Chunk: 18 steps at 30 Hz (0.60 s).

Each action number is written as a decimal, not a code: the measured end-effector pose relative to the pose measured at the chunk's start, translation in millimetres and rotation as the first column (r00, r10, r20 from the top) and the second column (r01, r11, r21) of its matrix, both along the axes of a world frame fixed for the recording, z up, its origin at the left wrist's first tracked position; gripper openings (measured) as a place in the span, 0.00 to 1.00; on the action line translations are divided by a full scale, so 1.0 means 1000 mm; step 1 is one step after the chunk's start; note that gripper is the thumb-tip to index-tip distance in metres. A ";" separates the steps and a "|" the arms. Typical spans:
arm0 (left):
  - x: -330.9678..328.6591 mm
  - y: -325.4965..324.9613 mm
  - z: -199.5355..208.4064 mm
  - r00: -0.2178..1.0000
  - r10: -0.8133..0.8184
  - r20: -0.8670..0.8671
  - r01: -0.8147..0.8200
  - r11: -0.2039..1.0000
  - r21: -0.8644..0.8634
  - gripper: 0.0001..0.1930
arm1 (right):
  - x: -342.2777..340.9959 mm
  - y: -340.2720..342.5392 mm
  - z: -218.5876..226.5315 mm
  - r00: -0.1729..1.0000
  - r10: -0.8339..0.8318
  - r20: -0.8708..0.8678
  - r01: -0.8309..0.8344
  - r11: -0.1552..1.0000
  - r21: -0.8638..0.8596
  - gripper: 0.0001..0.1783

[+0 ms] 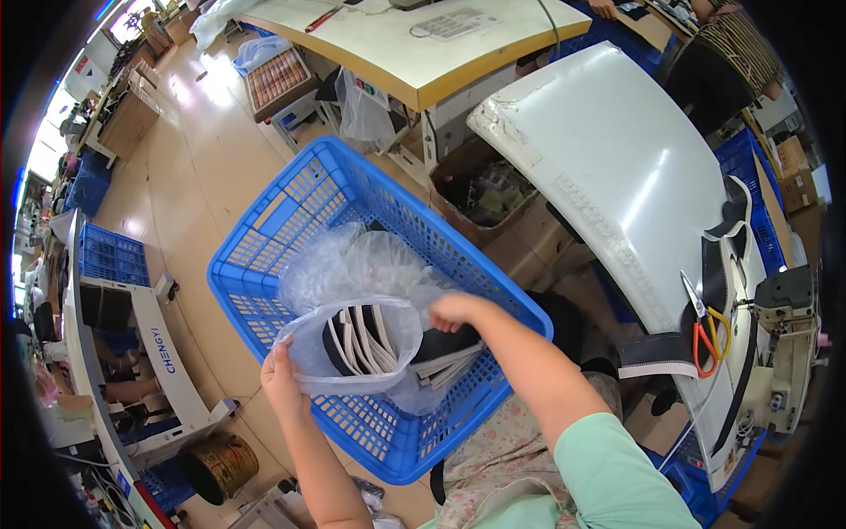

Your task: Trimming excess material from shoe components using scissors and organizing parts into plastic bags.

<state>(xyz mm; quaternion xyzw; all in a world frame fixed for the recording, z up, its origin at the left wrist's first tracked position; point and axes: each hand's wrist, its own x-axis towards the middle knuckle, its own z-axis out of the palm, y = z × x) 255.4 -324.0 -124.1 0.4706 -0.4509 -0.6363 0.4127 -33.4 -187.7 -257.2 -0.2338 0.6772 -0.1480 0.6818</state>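
Note:
A blue plastic basket with slotted walls stands in front of me. In it, a clear plastic bag has its mouth spread, and several black strips with white edges show inside. My left hand pinches the bag's rim on the left. On the other side, my right hand is closed at the bag's plastic, its fingertips partly hidden. Beneath it lies another bundle of dark strips with pale edges, outside the bag's mouth. More crumpled clear plastic fills the basket's far part.
To the right is a white worktable with orange-and-yellow-handled scissors, a black strip and a sewing machine. A carton stands beyond the basket, below another table. Another person is at the upper right.

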 end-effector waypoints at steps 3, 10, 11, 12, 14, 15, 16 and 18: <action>0.010 -0.007 -0.012 0.999 0.028 0.023 -0.027 1.000 -0.009 0.12 | 0.041 0.010 -0.054 0.752 0.522 -0.403 -0.565 0.825 0.013 0.21; 0.014 -0.005 -0.001 0.999 0.032 0.013 -0.033 0.998 0.058 0.12 | 0.038 0.033 -0.083 0.748 0.394 -0.534 -0.404 0.909 0.105 0.35; 0.014 -0.004 -0.003 0.998 0.066 0.009 -0.066 0.995 0.070 0.12 | 0.037 0.031 -0.077 0.744 0.451 -0.493 -0.447 0.884 0.135 0.37; 0.014 -0.004 -0.005 0.995 0.100 0.005 -0.100 0.992 0.081 0.12 | 0.037 0.028 -0.072 0.736 0.506 -0.451 -0.490 0.857 0.161 0.38; 0.017 -0.004 -0.006 0.997 0.073 0.005 -0.073 0.993 0.090 0.12 | 0.043 0.029 -0.072 0.707 0.528 -0.471 -0.509 0.842 0.179 0.41; 0.017 -0.004 -0.007 0.999 0.046 0.002 -0.046 0.994 0.096 0.13 | 0.044 0.028 -0.071 0.675 0.548 -0.494 -0.528 0.827 0.197 0.44; 0.017 -0.005 -0.008 0.999 0.045 0.001 -0.045 0.995 0.093 0.13 | 0.041 0.025 -0.071 0.675 0.546 -0.496 -0.526 0.828 0.195 0.44; 0.018 -0.005 -0.009 0.998 0.062 0.004 -0.062 0.994 0.094 0.13 | 0.038 0.020 -0.064 0.623 0.598 -0.505 -0.559 0.791 0.247 0.50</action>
